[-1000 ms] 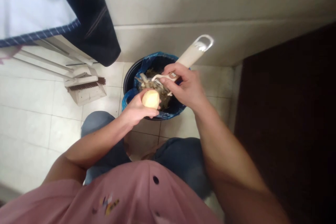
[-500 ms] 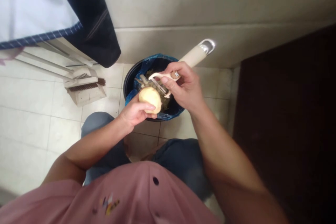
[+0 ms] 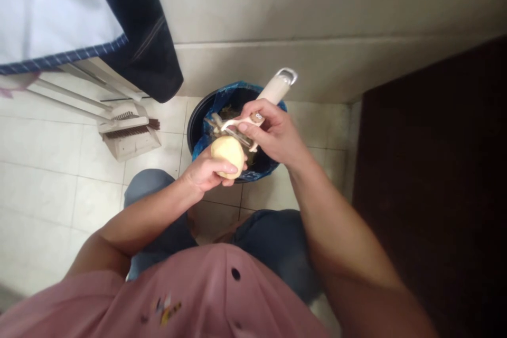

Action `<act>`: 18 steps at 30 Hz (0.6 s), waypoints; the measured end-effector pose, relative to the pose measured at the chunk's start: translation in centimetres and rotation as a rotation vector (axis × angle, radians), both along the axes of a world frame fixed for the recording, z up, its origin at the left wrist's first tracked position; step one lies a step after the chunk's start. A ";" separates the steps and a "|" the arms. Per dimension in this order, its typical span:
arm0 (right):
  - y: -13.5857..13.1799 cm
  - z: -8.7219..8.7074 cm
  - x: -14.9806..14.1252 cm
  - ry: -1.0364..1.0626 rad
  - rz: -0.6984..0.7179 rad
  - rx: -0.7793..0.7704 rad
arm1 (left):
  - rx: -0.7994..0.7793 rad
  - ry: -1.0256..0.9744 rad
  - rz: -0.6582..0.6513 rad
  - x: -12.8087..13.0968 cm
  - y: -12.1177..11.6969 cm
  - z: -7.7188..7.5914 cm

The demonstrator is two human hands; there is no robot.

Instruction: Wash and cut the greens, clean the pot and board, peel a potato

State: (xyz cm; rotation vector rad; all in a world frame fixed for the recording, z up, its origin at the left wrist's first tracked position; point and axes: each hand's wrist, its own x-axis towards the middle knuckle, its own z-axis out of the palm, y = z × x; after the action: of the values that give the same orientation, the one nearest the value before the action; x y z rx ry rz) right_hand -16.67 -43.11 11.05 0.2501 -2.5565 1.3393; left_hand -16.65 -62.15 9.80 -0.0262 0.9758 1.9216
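A peeled, pale yellow potato (image 3: 227,154) rests in my left hand (image 3: 206,170), whose thumb lies across its lower side and whose other fingers curl beneath it. My right hand (image 3: 276,132) is closed around the cream handle of a Y-shaped peeler (image 3: 273,90); a small brown animal face decorates it near the head. The peeler's metal blade is just above and right of the potato; whether it touches cannot be told. Both hands are over a dark bin (image 3: 194,124) lined with a blue bag (image 3: 240,86), where peelings (image 3: 216,122) lie.
A dustpan (image 3: 132,145) and a brown-bristled brush (image 3: 132,131) stand on the tiled floor (image 3: 43,190) at left. Dark and white cloth (image 3: 146,47) hangs at upper left. A wall (image 3: 325,5) rises behind the bin, and a dark brown surface (image 3: 431,169) borders the right.
My right hand has moved a little left and down, and the peeler's handle has swung to a steeper angle. The potato has turned slightly and shifted a bit lower in my left hand.
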 end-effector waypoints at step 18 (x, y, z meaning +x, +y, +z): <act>0.4 0.6 0.4 0.059 -0.068 0.283 | -0.475 0.231 0.039 0.6 0.4 0.3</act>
State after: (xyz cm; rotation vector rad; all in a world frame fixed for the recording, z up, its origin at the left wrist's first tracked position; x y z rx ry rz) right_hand -16.30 -42.70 11.68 0.2466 -2.6731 0.9302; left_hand -16.01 -61.77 10.07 -0.1004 1.5806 1.7122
